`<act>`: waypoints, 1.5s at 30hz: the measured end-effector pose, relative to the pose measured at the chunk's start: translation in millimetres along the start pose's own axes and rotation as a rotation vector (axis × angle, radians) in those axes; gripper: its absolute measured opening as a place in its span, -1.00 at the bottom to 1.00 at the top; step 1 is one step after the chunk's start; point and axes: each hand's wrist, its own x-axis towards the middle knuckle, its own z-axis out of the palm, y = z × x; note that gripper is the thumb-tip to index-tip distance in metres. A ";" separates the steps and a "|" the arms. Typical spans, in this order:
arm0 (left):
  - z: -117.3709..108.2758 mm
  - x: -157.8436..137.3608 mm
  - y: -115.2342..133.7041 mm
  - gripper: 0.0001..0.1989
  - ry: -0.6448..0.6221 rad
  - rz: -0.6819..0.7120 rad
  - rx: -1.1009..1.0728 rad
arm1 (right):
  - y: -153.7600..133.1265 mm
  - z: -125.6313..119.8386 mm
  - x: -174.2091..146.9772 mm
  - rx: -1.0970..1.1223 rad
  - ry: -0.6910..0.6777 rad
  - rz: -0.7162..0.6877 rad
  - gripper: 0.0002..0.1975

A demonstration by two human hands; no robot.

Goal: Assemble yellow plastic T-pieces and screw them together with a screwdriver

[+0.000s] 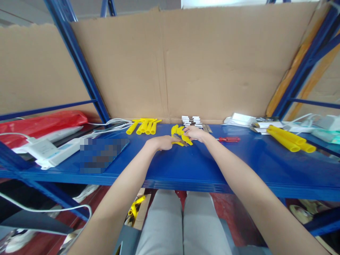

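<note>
My left hand (165, 142) is closed around a small yellow plastic piece (178, 143) low over the blue shelf, and a thin greyish metal strip shows beside it. Close by on the right, the bent fingers of my right hand (196, 134) pinch at another yellow piece (187, 139); their tips are partly hidden. Just beyond both hands lies a small cluster of yellow pieces (175, 129). Behind my right hand sits a stack of white-and-dark flat items (191, 120). A screwdriver with a red handle (229, 139) lies to the right, its shaft pointing toward my right wrist.
Yellow T-shaped handles (145, 126) stand in a row at the back left. Yellow tubes (288, 139) lie at the right by white boxes (240, 119). A power strip (62, 152), cables and a red bag (47, 125) occupy the left. Cardboard (207, 63) walls the back.
</note>
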 end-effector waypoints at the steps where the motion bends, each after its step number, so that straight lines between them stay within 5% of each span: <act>1: 0.3 0.0 -0.4 -0.29 0.002 0.007 -0.006 | -0.5 -0.2 -0.7 -0.005 0.011 0.006 -0.76; 15: -3.8 -6.1 9.1 -0.29 -0.038 -0.014 -0.018 | 1.4 -0.2 -0.4 0.085 0.029 0.020 -0.84; 27: -2.9 -2.5 3.8 -0.38 0.025 0.110 -0.044 | 4.8 -2.1 3.1 0.073 0.046 0.016 -0.82; 37: -0.7 -1.7 1.4 -0.40 0.040 -0.053 -0.003 | 6.8 -1.1 4.2 0.080 0.039 0.039 -0.80; 45: -3.4 -4.8 8.3 -0.36 0.011 -0.002 0.017 | 4.9 -8.3 7.6 0.028 0.020 -0.040 -0.77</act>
